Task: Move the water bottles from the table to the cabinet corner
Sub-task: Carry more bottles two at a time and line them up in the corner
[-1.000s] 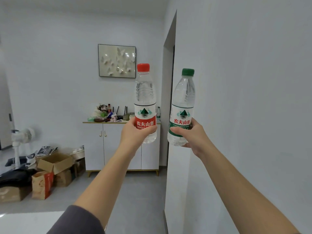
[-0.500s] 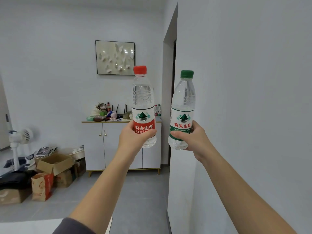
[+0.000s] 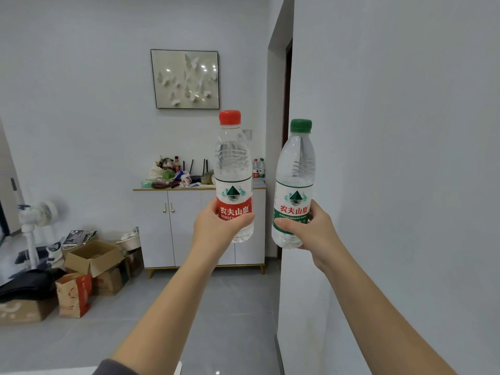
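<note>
Clear plastic red-capped bottle [image 3: 233, 174], red label, upright; left hand [image 3: 216, 228] fingers wrapped round its lower half. Green-capped bottle [image 3: 295, 185], green label, gripped likewise by right hand [image 3: 311, 228]. Both held up in front of white cabinet [image 3: 186, 226].

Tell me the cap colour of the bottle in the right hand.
Green cap, seen in the head view.

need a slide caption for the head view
Left hand holds a red-capped bottle, right hand a green-capped bottle, white cabinet ahead across the room.
</note>
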`<state>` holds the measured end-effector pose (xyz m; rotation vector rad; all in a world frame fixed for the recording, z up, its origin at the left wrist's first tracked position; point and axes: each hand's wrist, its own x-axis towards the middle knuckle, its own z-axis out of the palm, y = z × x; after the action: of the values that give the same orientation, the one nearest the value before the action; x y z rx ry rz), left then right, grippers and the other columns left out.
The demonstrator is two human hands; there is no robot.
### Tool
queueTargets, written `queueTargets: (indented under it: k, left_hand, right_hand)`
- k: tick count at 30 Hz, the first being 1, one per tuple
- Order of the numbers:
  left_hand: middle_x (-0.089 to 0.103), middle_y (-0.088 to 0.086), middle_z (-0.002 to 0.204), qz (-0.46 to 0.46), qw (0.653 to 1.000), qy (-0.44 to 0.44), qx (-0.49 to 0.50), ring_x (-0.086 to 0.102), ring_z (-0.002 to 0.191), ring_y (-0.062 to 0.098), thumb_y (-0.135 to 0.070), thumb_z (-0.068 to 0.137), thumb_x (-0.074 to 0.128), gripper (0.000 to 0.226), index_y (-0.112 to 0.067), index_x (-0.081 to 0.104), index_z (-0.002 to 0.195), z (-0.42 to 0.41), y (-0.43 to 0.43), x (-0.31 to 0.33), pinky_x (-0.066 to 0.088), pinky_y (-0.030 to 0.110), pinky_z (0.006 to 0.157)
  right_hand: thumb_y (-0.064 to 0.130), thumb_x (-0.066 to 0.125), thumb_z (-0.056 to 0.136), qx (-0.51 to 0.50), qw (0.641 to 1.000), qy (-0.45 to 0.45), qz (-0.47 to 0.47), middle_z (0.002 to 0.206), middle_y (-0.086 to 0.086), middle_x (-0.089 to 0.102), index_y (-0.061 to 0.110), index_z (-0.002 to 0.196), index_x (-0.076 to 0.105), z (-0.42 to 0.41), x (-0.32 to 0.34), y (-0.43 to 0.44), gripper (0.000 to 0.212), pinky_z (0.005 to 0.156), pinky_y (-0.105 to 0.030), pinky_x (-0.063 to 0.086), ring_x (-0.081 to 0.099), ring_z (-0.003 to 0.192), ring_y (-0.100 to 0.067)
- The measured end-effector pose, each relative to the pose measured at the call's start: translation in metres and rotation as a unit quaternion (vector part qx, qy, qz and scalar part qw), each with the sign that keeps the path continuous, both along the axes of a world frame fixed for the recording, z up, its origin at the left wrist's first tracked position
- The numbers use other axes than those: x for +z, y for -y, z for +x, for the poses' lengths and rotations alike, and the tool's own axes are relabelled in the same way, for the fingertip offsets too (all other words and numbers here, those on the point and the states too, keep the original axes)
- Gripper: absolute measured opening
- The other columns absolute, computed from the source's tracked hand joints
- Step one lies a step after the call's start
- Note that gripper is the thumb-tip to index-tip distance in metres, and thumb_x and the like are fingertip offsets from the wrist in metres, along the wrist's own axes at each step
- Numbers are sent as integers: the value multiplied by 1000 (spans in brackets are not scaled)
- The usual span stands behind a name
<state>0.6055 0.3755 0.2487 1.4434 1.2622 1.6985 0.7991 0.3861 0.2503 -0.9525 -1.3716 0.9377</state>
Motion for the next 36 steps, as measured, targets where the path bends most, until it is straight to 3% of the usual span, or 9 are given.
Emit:
queueTargets:
  k: [7, 12, 20, 25, 30, 36]
  left_hand:
    - [71, -15, 96, 1, 1000, -1, 13, 67, 88, 2, -23, 65, 88, 47, -38, 61, 99, -1, -85, -10, 51, 19, 69]
    - [73, -18, 94, 3, 1000, -2, 20, 68, 85, -2, -25, 63, 89, 48, -37, 63, 103, -1, -158, -1, 52, 18, 69]
    - [70, -10, 103, -4, 999, -19, 49, 67, 95, 9, -25, 65, 88, 59, -25, 62, 118, -9, -252, -12, 55, 25, 75]
    - [71, -11, 100, -3, 998, -3, 59, 67, 92, 6, -26, 64, 87, 56, -27, 63, 115, -19, -310, -14, 52, 21, 71]
    - [71, -15, 97, 2, 998, 16, 60, 67, 88, 1, -28, 64, 87, 54, -30, 64, 113, -33, -372, -19, 52, 20, 70]
    - [71, -15, 99, -9, 998, 48, 48, 67, 89, 4, -28, 65, 87, 51, -36, 62, 109, -64, -455, -42, 53, 22, 68]
  right_hand:
    - [11, 85, 72, 2, 1000, -3, 14, 109, 8, 69, 27, 116, 57, -3, -12, -89, 54, 81, -34, 59, 66, 100, -14]
    - [12, 86, 70, -10, 999, -9, 30, 107, 10, 70, 26, 116, 59, -5, -11, -167, 55, 77, -26, 57, 67, 99, -10]
    - [13, 87, 69, -14, 999, -14, 33, 102, 17, 68, 37, 109, 57, -13, -10, -274, 56, 62, -14, 53, 66, 95, -3]
    - [13, 87, 69, -18, 999, -21, 24, 101, 17, 69, 38, 106, 57, -26, -14, -327, 54, 64, -18, 55, 67, 95, -6]
    - [14, 87, 70, -38, 999, -23, 29, 110, 10, 68, 29, 117, 58, -41, -19, -383, 57, 79, -30, 58, 66, 101, -11]
    - [13, 86, 71, -54, 997, -41, 42, 106, 14, 68, 36, 109, 58, -72, -27, -465, 52, 71, -22, 57, 66, 98, -7]
